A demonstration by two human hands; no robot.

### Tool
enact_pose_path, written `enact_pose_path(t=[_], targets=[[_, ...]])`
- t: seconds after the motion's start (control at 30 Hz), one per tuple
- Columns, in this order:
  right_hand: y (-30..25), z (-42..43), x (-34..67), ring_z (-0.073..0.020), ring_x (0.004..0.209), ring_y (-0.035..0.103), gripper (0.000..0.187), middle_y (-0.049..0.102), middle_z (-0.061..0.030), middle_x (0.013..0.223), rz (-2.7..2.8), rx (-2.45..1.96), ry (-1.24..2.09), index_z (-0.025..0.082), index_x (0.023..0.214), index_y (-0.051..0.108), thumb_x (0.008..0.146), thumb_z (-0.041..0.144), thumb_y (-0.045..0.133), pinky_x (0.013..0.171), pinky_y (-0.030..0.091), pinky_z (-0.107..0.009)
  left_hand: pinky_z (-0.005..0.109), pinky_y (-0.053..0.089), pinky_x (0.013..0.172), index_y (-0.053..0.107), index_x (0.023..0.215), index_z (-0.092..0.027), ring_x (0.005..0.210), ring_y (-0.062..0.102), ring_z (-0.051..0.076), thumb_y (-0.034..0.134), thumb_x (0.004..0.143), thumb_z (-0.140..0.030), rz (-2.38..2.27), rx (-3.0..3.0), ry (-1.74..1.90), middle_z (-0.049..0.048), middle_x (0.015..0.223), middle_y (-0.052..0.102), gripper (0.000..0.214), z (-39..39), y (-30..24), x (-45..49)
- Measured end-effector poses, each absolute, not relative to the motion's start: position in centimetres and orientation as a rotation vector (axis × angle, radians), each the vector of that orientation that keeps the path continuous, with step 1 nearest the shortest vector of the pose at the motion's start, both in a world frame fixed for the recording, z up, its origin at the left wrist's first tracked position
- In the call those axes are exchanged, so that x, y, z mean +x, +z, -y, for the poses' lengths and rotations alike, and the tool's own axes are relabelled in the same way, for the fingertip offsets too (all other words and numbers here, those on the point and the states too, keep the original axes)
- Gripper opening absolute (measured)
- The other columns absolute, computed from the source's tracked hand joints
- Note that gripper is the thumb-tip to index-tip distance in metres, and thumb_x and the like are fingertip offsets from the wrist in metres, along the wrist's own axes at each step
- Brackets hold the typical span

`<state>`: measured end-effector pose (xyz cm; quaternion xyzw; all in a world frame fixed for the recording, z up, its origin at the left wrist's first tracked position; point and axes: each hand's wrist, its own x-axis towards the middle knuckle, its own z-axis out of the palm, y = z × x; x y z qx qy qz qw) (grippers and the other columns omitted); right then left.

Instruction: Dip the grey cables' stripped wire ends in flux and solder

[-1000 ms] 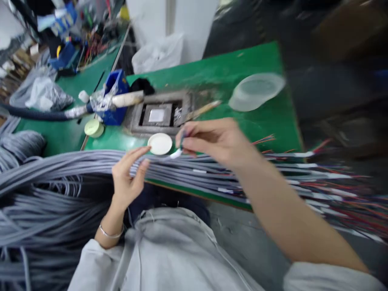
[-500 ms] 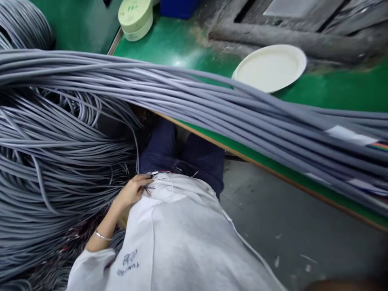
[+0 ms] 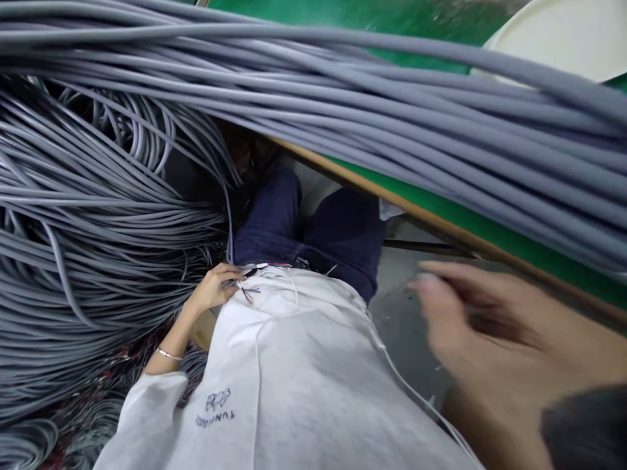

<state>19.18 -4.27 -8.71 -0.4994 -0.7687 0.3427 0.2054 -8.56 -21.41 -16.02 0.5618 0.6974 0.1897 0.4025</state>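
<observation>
My left hand (image 3: 214, 287) is down at my lap, fingers pinched round the end of a thin grey cable (image 3: 245, 274) with short coloured wire tips showing. It rests against the hem of my light grey top. My right hand (image 3: 470, 320) hangs below the table edge at the right, blurred by motion, fingers loosely curled and apart, and I see nothing in it. A thick bundle of grey cables (image 3: 343, 98) runs across the green table (image 3: 470, 225) above both hands.
A large heap of looped grey cables (image 3: 98, 215) fills the left side down to the floor. A white round lid (image 3: 563, 36) lies on the table at the top right. Grey concrete floor (image 3: 401, 313) shows under the table, beside my dark trousers.
My head has leaned closer and lower. My right hand has come into view at the lower right, moving. My left hand stays at my lap on the cable end.
</observation>
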Motion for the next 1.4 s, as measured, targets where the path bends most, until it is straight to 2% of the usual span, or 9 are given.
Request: enact_pose_path(t=[0.03,0.17,0.3,0.4,0.57,0.7,0.87,1.17,1.4], targets=[[-8.6,4.5,17.3,-0.0200,0.061,0.062,0.015,0.068,-0.0053,0.077,2.072,-1.401,0.900,0.029,0.093,0.066,0.081,0.023,0.059,0.054,0.047,-0.033,0.036,0.049,0.088,0.071,0.092,-0.018,0.098,0.060,0.020,0.059,0.076,-0.012,-1.764,1.412,0.508,0.0104,0.102,0.067,0.021,21.6,-16.1,-8.4],[-10.4,5.0,12.6,-0.0152,0.053,0.057,0.018,0.065,-0.0025,0.064,2.302,-1.059,1.306,0.022,0.087,0.069,0.085,0.022,0.051,0.054,0.048,-0.029,0.034,0.051,0.082,0.073,0.086,-0.016,0.091,0.062,0.019,0.060,0.079,-0.019,-1.723,1.413,0.652,0.0113,0.094,0.068,0.014,22.1,-16.4,-7.9],[-13.8,6.0,10.5,-0.0220,0.084,0.065,0.020,0.071,-0.0087,0.089,2.678,-0.540,1.560,0.017,0.093,0.070,0.083,0.015,0.052,0.076,0.052,-0.035,0.037,0.050,0.080,0.074,0.083,-0.018,0.087,0.063,0.021,0.063,0.079,-0.026,-1.699,1.340,0.725,0.0118,0.091,0.070,0.014,22.2,-16.8,-7.9],[-15.2,7.0,9.4,-0.0236,0.089,0.065,0.021,0.071,-0.0093,0.092,2.784,-0.271,1.618,0.015,0.098,0.069,0.082,0.013,0.056,0.081,0.052,-0.038,0.037,0.050,0.080,0.074,0.074,-0.017,0.085,0.064,0.023,0.067,0.075,-0.038,-1.684,1.230,0.825,0.0120,0.083,0.071,0.022,21.8,-16.5,-7.9],[-14.1,7.1,9.2,-0.0164,0.072,0.064,0.021,0.070,-0.0076,0.085,2.437,-0.481,1.699,0.013,0.099,0.068,0.081,0.020,0.062,0.068,0.054,-0.028,0.027,0.052,0.063,0.071,0.071,-0.013,0.064,0.065,0.016,0.058,0.081,-0.044,-1.739,1.086,0.935,0.0102,0.069,0.071,0.036,19.9,-13.0,-6.7],[-12.0,6.5,9.6,-0.0112,0.056,0.060,0.017,0.070,-0.0048,0.072,2.080,-0.545,1.729,0.013,0.083,0.070,0.082,0.027,0.061,0.052,0.049,-0.022,0.021,0.047,0.044,0.067,0.063,-0.013,0.043,0.059,0.012,0.070,0.068,-0.046,-1.689,0.672,1.019,0.0046,0.053,0.066,0.034,17.6,-9.5,-4.7],[-10.9,6.2,9.9,-0.0107,0.053,0.060,0.018,0.070,-0.0039,0.066,1.905,-0.588,1.740,0.013,0.073,0.069,0.084,0.022,0.057,0.049,0.047,-0.021,0.016,0.037,0.030,0.060,0.054,-0.012,0.028,0.048,0.008,0.082,0.052,-0.039,-1.535,0.353,1.061,-0.0024,0.036,0.054,0.034,15.7,-7.6,-3.5],[-10.3,6.0,10.2,-0.0100,0.050,0.058,0.015,0.067,-0.0017,0.059,1.825,-0.609,1.770,0.014,0.069,0.068,0.080,0.016,0.058,0.047,0.045,-0.020,0.016,0.034,0.029,0.061,0.054,-0.012,0.029,0.046,0.007,0.081,0.054,-0.040,-1.528,0.301,1.086,-0.0015,0.039,0.054,0.033,15.1,-7.1,-2.9],[-7.4,3.7,10.1,-0.0098,0.051,0.062,0.008,0.069,-0.0008,0.062,1.884,-0.692,1.599,0.014,0.072,0.067,0.078,0.016,0.062,0.049,0.048,-0.017,0.019,0.041,0.047,0.067,0.060,-0.014,0.049,0.052,0.008,0.074,0.064,-0.020,-1.745,0.775,1.264,0.0017,0.055,0.063,0.010,12.8,-6.0,-3.0]])
